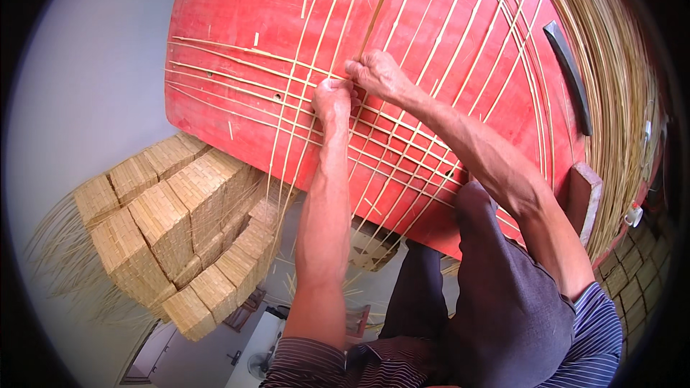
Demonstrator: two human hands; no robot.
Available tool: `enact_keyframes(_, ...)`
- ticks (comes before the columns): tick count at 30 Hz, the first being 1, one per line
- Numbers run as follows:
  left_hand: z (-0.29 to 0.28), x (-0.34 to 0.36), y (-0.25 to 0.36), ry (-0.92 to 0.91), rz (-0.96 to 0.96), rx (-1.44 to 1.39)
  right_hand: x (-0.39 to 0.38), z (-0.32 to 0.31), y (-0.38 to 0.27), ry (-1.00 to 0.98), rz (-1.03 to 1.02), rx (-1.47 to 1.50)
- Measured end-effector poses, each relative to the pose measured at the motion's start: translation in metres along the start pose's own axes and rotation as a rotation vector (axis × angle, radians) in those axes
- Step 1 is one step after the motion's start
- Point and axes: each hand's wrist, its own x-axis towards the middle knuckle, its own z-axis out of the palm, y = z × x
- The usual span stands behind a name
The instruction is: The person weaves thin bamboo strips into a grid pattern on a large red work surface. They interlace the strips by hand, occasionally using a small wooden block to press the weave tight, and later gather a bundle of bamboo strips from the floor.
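Observation:
A loose lattice of thin pale strips, bamboo-like with small nodes, lies across a large red board. At the lattice's far edge my left hand is closed, its thumb and fingers pinched on a strip at a crossing. My right hand is curled just beside it to the right, fingertips pressed together at the same crossing. The fingers hide part of the strip between the hands. Beyond them several strip ends fan out across the board. The weave is tighter to the near right of my hands.
A big bundle of long pale strips curves along the right side. A dark curved tool and a wooden block rest at the board's right edge. Stacks of woven straw-coloured pieces stand at the lower left. My knee meets the board's near edge.

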Motion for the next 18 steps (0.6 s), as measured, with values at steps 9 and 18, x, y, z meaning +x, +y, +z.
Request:
enact_keyframes(9, 0.008, -0.014, 0.013, 0.024, 0.007, 0.015, -0.011, -0.01, -0.001, 0.122, -0.035, -0.003)
enact_keyframes(18, 0.017, -0.039, -0.011, -0.12, 0.116, 0.12, 0.03, -0.087, 0.018, 0.372, 0.352, 0.124)
